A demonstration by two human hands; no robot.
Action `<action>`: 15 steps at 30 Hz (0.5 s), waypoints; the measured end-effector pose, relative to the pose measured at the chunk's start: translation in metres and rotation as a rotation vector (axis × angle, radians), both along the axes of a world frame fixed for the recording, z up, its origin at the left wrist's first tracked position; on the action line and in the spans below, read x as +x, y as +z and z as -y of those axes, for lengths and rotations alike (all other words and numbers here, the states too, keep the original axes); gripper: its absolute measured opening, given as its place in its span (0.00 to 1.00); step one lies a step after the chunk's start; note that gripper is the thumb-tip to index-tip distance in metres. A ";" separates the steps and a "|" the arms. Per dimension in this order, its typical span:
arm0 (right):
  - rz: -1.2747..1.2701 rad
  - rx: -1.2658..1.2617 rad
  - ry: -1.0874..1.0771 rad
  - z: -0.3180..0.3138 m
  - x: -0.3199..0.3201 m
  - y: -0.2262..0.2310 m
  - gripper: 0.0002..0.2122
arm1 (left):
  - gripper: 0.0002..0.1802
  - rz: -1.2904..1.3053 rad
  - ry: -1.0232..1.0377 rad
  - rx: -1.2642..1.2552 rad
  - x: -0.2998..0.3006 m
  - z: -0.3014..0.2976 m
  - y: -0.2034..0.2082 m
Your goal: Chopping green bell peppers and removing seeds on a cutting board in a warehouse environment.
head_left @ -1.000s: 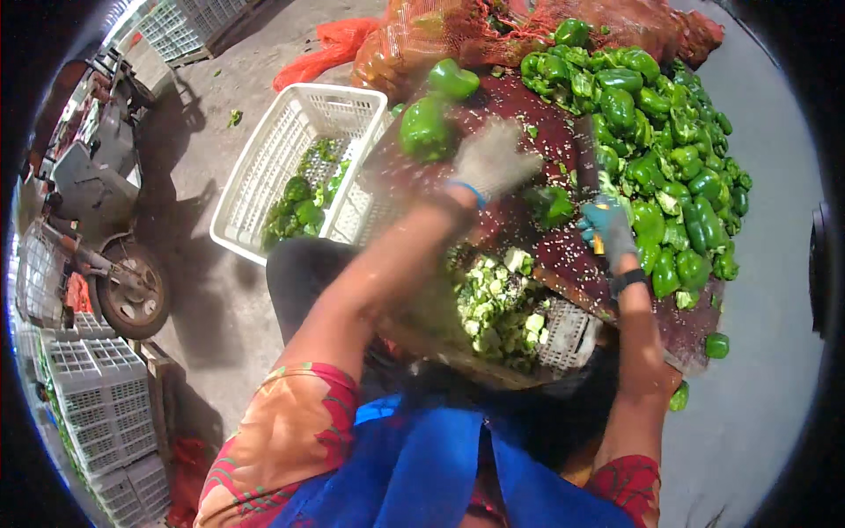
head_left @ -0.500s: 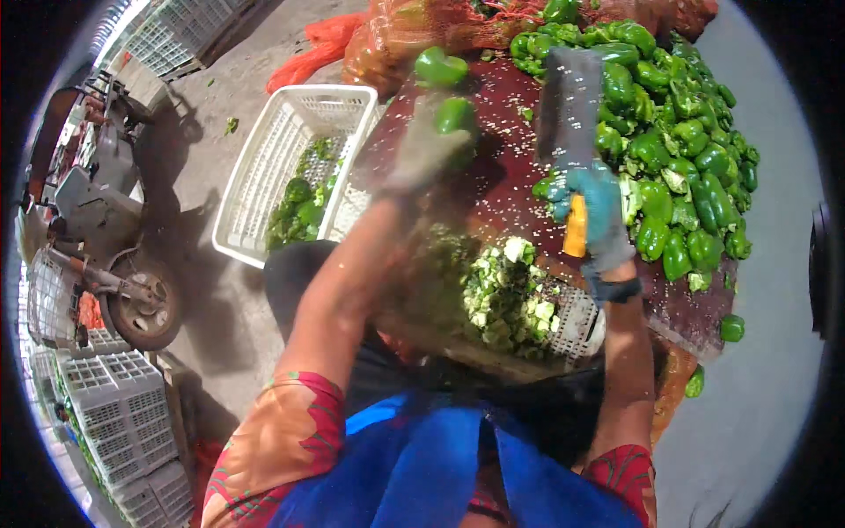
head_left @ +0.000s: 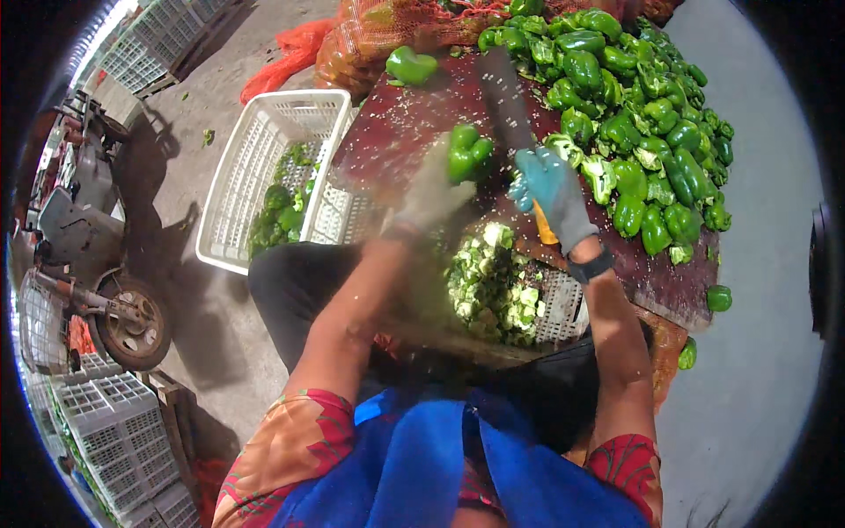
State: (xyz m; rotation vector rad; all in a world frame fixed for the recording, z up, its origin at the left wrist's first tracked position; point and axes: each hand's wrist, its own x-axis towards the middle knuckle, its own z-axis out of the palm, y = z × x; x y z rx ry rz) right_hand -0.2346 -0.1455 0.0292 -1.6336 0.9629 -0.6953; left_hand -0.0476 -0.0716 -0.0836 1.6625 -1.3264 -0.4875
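Note:
My left hand (head_left: 431, 192), in a pale glove and blurred, is closed on a green bell pepper (head_left: 469, 155) above the dark red board (head_left: 378, 128). Beside it, my right hand (head_left: 554, 189), in a teal and grey glove, grips a broad-bladed knife (head_left: 507, 101) by its yellow handle. The blade points away from me and tilts left, close to the held pepper. Another green pepper (head_left: 411, 66) lies at the board's far left. White seeds are scattered over the board. Nearer to me, cut pepper cores (head_left: 488, 286) are heaped by a white perforated crate (head_left: 560, 308).
A large pile of green peppers (head_left: 651, 132) covers the board's right side. Left of the board stands a white basket (head_left: 220, 198) with green pieces inside. Orange mesh sacks (head_left: 370, 40) lie behind. A parked motorbike (head_left: 132, 321) and stacked crates (head_left: 123, 440) are at far left.
My left hand has brought the pepper nearer to me and towards the knife. The knife has swung from nearly straight ahead to a leftward tilt, its blade showing narrower. The whole view has shifted slightly.

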 end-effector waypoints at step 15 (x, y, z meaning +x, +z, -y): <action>-0.631 -0.470 0.582 0.032 0.009 -0.075 0.16 | 0.36 0.137 0.167 -0.099 -0.010 -0.020 0.003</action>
